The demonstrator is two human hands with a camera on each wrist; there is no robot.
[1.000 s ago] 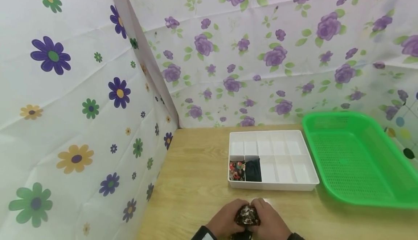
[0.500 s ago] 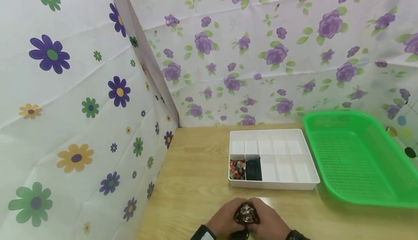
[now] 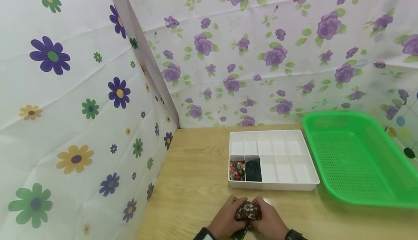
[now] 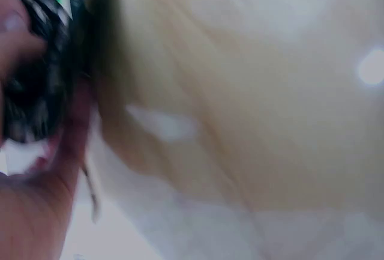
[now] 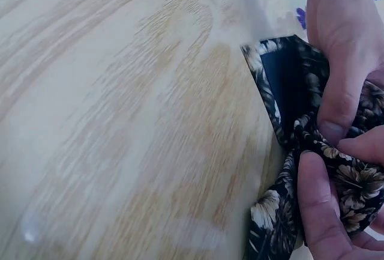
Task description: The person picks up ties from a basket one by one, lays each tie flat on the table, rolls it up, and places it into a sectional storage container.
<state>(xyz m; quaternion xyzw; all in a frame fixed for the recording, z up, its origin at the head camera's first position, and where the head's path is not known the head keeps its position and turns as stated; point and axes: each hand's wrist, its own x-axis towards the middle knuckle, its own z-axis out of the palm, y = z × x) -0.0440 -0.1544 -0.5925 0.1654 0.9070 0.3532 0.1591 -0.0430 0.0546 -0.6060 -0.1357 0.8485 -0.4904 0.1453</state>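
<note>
Both hands grip a bunched black cloth [image 3: 248,211] with cream flowers at the front of the table. In the head view my left hand [image 3: 226,216] holds its left side and my right hand [image 3: 269,220] its right. The right wrist view shows the left thumb pressing into the folds, with the right hand's fingers [image 5: 321,212] pinching opposite. A flat end [image 5: 282,86] of the cloth, plain dark inside a flowered border, sticks out of the bundle. Another flowered part hangs below. Blurred dark cloth [image 4: 36,80] lies between fingers in the left wrist view.
Behind the hands stands a white divided tray [image 3: 274,186]. Two front-left compartments hold a red-patterned folded cloth [image 3: 237,170] and a dark folded cloth [image 3: 253,170]. A green plastic basket [image 3: 343,160] stands right of the tray. Flowered sheets [image 3: 209,77] hang behind and at the left.
The hands have shifted slightly on the flowered cloth, their fingers now more raised and spread apart at the top. The bundle looks wider and lower. Tray and basket have stayed put.
</note>
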